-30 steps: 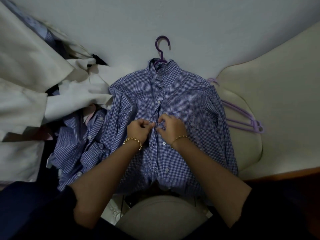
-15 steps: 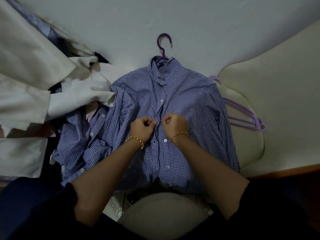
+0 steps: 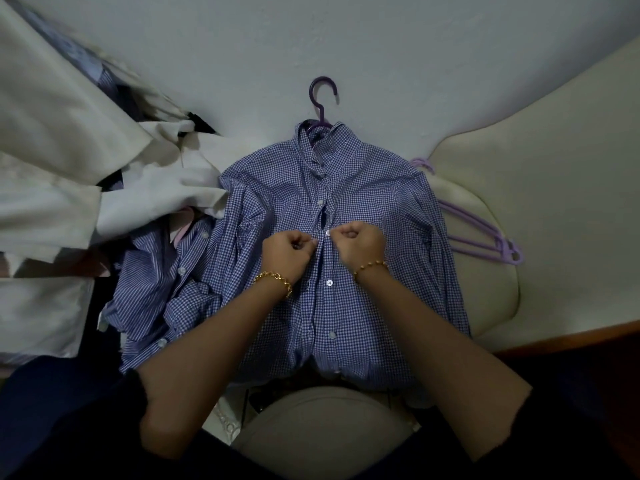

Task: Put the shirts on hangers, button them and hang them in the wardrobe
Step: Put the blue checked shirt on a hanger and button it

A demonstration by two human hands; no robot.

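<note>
Pinching checked shirt (image 3: 374,202) mid-placket — left hand (image 3: 287,251), right hand (image 3: 356,242), hanger (image 3: 322,98) beyond

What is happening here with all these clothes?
A person is buttoning a blue checked shirt that lies flat on a dark purple hanger. The left hand and the right hand each pinch one edge of the shirt front at a middle button, and a small gap is open just above them. Lilac hangers lie to the right; a striped shirt lies crumpled to the left.
</note>
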